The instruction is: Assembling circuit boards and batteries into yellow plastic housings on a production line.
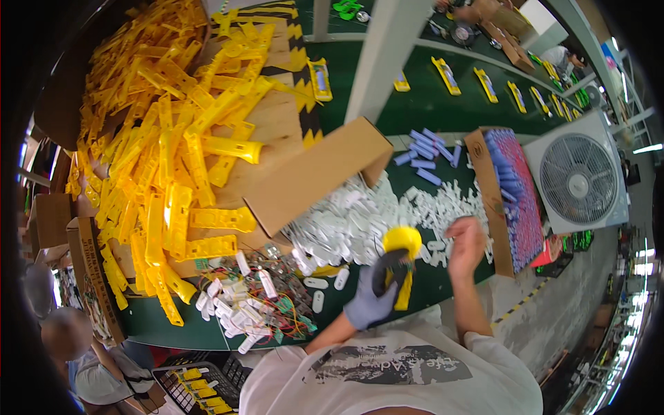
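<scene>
My left hand (377,290), in a grey glove with dark fingers, is closed around a yellow plastic housing (402,241) with a round, wide end at the top. The housing stands above the near edge of the green table. To its right, my bare right hand (467,247) is raised with its fingers curled together; what they hold, if anything, is too small to make out. It is over a scatter of small white plastic parts (453,204). White plastic covers (349,218) lie heaped just beyond my left hand.
Yellow housings (176,149) pile up at left. Wired circuit boards and white cases (238,308) lie near left. A tilted cardboard box (318,173) stands behind the covers. Purple battery cells (425,152), a carton of cells (515,200) and a fan (577,181) are right. Yellow units (446,76) line the far belt.
</scene>
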The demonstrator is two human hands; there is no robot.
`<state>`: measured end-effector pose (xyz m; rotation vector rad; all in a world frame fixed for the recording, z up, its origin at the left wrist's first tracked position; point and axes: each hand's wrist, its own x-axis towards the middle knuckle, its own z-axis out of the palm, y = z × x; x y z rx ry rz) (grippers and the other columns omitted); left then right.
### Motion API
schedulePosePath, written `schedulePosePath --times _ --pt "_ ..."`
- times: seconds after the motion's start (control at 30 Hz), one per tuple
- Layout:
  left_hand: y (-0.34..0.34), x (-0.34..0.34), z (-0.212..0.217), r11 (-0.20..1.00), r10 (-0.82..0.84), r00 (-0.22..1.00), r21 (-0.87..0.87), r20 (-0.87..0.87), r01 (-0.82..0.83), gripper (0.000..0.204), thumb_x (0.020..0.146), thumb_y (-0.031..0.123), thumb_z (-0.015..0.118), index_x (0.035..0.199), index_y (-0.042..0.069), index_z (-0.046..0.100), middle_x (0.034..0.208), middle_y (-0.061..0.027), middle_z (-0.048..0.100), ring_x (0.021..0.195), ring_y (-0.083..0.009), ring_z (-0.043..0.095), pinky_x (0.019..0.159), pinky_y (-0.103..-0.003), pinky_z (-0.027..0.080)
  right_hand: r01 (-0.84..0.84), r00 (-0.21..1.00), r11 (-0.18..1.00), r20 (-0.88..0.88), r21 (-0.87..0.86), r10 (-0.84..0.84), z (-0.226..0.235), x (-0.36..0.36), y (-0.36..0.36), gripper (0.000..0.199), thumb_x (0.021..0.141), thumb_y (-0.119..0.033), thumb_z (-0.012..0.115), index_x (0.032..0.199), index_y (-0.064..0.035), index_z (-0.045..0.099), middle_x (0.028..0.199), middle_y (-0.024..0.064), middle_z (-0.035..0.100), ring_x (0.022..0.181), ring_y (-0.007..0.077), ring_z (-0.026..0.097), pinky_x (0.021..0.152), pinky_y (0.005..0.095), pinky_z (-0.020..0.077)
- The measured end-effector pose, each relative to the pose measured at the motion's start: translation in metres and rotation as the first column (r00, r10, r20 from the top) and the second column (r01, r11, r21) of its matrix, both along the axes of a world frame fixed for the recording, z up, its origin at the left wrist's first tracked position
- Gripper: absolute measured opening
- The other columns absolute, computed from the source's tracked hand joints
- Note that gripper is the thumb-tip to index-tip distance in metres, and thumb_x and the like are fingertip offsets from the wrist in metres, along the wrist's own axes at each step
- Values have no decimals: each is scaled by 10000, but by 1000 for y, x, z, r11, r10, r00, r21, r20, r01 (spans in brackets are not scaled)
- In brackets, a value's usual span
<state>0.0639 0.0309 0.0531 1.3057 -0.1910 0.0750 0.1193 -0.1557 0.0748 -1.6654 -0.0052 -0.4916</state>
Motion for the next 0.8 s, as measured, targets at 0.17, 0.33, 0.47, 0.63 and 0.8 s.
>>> schedulePosePath --times 0.17,0.33,0.47,0.63,0.8 --pt "-5 57 44 959 73 990 -263 -117 -102 301 950 81 507 1245 44 464 992 -87 613 808 -161 621 730 -292 506 -484 811 775 -123 406 571 -10 -48 40 621 859 -254 662 1324 61 395 1222 132 550 1151 204 518 1007 342 370" --pt "-12 75 60 952 74 983 -280 -170 -120 277 973 151 498 1234 88 428 944 -100 603 726 -161 627 606 -276 522 -569 766 758 -131 320 630 -5 -42 38 570 848 -16 640 1346 46 370 1113 130 626 1019 194 612 936 318 442" --pt "-20 76 59 938 112 980 -310 -164 -159 264 974 153 498 1219 85 424 939 -95 591 719 -171 633 605 -282 537 -453 795 760 -174 466 581 -3 -47 34 488 847 47 614 1297 51 424 989 121 661 910 176 650 761 268 515" --pt "-20 70 59 970 162 979 -162 -122 -180 259 968 94 490 1220 64 441 962 -74 575 775 -127 605 657 -272 529 -515 741 822 -356 243 570 15 -54 4 241 849 -67 672 1072 18 635 813 32 673 648 25 553 598 176 423" --pt "-27 62 55 967 136 978 -192 -159 -166 232 975 114 485 1202 73 467 988 -71 572 774 -130 601 656 -268 519 -559 759 829 -412 -16 504 49 -52 -16 153 805 -80 679 940 -37 622 610 -13 577 477 21 449 467 213 321"
